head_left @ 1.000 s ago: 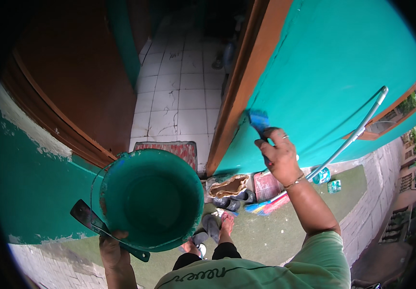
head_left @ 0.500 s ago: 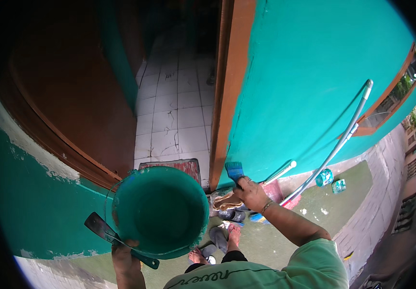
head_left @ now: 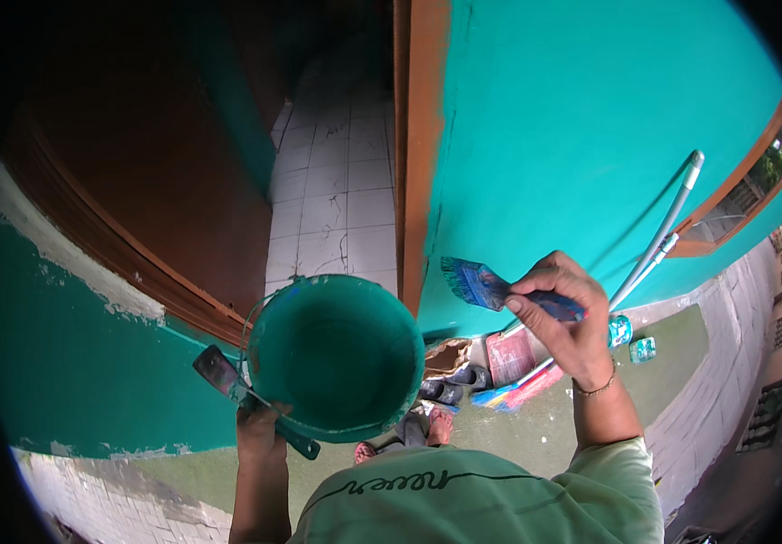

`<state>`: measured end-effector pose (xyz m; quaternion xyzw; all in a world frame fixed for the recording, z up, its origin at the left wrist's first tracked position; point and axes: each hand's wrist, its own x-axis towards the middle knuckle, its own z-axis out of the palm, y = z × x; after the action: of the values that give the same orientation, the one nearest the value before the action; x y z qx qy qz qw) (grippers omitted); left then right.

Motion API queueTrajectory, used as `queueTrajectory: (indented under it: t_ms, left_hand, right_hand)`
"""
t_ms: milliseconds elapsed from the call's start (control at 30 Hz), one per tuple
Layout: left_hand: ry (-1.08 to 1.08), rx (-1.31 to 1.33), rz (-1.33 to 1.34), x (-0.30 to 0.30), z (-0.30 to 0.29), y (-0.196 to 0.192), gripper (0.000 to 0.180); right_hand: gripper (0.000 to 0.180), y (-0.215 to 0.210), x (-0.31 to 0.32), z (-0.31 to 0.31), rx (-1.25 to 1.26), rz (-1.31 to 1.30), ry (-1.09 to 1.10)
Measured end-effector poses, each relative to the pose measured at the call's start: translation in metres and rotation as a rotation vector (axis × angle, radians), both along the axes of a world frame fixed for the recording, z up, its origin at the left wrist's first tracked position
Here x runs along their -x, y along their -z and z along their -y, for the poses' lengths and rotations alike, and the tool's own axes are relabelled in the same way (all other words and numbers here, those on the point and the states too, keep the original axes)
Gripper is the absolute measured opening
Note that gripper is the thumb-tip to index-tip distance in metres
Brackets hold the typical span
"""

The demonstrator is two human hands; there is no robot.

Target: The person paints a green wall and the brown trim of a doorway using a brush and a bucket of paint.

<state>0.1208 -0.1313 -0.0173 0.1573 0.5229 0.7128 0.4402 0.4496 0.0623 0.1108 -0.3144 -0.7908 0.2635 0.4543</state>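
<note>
Looking down past a pale green shirt, a person's two bare hands are both occupied. The left hand (head_left: 260,428) is closed round a putty knife (head_left: 219,373), blade pointing up and away to the left, and its thumb lies by the rim of a green bucket (head_left: 398,349). It seems to clamp knife and rim together, so one hand can bear both. The bucket, just right of that hand, has its mouth turned up, probably so the right hand can reach in; how much it holds is too dark to tell.

The right hand (head_left: 572,313) is curled shut round a blue-stained paintbrush (head_left: 482,284), thumb and fingers pinching near the bristles, likely for close control. The bristles point left, in front of a turquoise wall (head_left: 572,154); whether they touch it, I cannot tell.

Beyond the hands, a brown door frame (head_left: 421,181) edges the wall, opening onto a dim room with a white tiled floor (head_left: 323,213). Below the right hand, a red dustpan (head_left: 507,358), a broom (head_left: 511,393) with colourful bristles and dark slippers (head_left: 450,392) line the wall's foot on green ground (head_left: 536,444). Right of its wrist stands a paint-smeared tub (head_left: 620,330).
</note>
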Motion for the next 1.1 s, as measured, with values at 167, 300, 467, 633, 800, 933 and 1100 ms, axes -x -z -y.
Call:
queueTrajectory:
  t_ms: [167, 300, 467, 633, 800, 933, 1100]
  left_hand:
    - [-0.006, 0.036, -0.026, -0.031, -0.027, -0.016, 0.045]
    - [0.036, -0.018, 0.001, -0.044, -0.042, -0.02, 0.044]
    - [0.068, -0.015, 0.026, -0.051, -0.054, -0.028, 0.036]
    - [0.063, -0.014, -0.024, -0.057, -0.06, -0.041, 0.028]
    - [0.094, -0.036, -0.047, -0.052, -0.062, -0.037, 0.045]
    - [0.063, -0.07, -0.107, -0.05, -0.062, -0.037, 0.045]
    - [0.048, -0.068, -0.077, -0.048, -0.064, -0.043, 0.047]
  right_hand:
    - [0.014, -0.037, 0.027, -0.015, 0.062, 0.065, -0.305]
    - [0.016, -0.022, 0.068, -0.027, 0.004, 0.274, -0.467]
    - [0.016, 0.003, 0.096, -0.037, -0.1, 0.517, -0.526]
    - [0.017, 0.025, 0.111, -0.037, -0.225, 0.591, -0.543]
    - [0.03, 0.048, 0.123, -0.032, -0.367, 0.518, -0.626]
    - [0.037, 0.05, 0.134, -0.032, -0.403, 0.54, -0.646]
    - [0.035, 0.07, 0.146, -0.041, -0.348, 0.605, -0.669]
